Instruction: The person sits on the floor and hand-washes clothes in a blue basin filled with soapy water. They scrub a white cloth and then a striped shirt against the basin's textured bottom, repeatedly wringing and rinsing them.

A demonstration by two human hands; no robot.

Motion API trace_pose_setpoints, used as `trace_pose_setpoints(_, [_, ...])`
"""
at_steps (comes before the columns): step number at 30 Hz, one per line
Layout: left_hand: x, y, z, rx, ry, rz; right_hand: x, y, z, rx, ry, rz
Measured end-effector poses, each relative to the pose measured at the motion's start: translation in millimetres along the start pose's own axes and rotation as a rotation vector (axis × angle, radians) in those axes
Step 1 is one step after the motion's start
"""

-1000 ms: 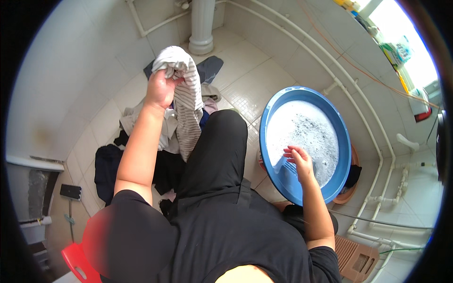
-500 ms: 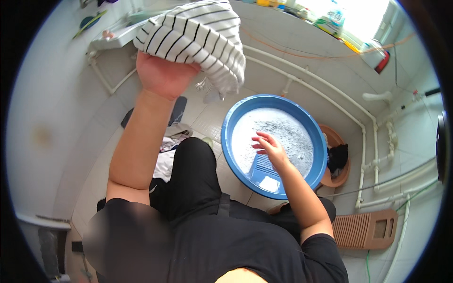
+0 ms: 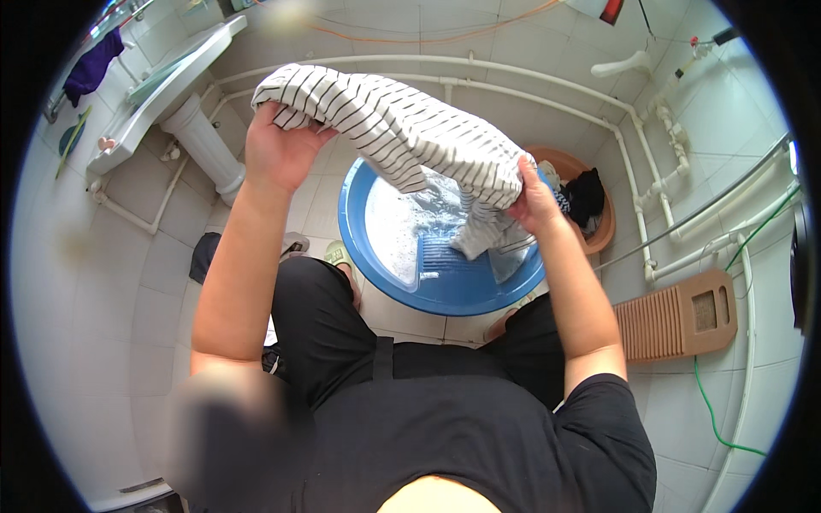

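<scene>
A white garment with thin black stripes (image 3: 402, 115) is stretched between my hands, above a round blue basin (image 3: 351, 214). At its upper left end my left hand (image 3: 286, 150) grips the cloth, the fingers partly hidden in it. My right hand (image 3: 534, 201) is closed on the garment's right end, over the basin's right side. The lower right part of the cloth hangs down into the basin. Foamy, soapy water (image 3: 389, 227) lies in the basin, and a ribbed blue washboard surface (image 3: 449, 256) shows at its near side.
Behind the basin at the right stands an orange-brown tub (image 3: 607, 227) with dark and patterned clothes. A brown washboard (image 3: 676, 316) lies right of my leg. White pipes (image 3: 547, 94) run along the wall. A white sink (image 3: 162, 103) is at the far left, with dark cloth (image 3: 203, 256) on the floor.
My left hand has lowered the striped garment from high at the left toward the basin. My right hand, formerly empty over the water, now grips the garment's other end. The view has shifted.
</scene>
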State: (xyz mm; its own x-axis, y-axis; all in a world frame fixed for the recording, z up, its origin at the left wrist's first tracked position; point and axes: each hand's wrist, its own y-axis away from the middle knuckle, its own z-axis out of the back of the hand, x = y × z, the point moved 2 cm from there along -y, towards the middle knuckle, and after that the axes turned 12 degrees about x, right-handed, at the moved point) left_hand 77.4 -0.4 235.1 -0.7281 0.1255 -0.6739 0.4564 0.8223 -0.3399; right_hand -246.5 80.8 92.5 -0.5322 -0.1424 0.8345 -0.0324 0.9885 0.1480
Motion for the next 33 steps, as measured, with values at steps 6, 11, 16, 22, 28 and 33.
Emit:
trace_pose_setpoints(6, [29.8,-5.0,46.2,-0.313,-0.107,0.236,22.3,6.9,66.8,-0.046,0.303,-0.038])
trace_pose_setpoints(11, [64.1,-6.7,78.8,-0.258,-0.299,0.359,16.9,3.5,76.7,-0.43,0.836,0.308])
trace_pose_setpoints(16, [105.5,6.9,111.7,0.083,-1.187,0.825,1.0,12.1,72.0,-0.195,1.485,-0.172])
trace_pose_setpoints(22, [161.3,15.6,124.7,0.332,-1.466,0.823,-26.0,10.3,81.5,-0.352,1.726,0.174])
trace_pose_setpoints(28, [245.6,30.9,137.0,0.417,-1.54,1.117,-78.6,-23.5,68.5,-0.224,1.93,-0.266])
trace_pose_setpoints(33, [291.3,24.8,175.8,0.282,-1.607,1.159,-95.8,-67.7,83.1,-0.174,2.013,-0.447])
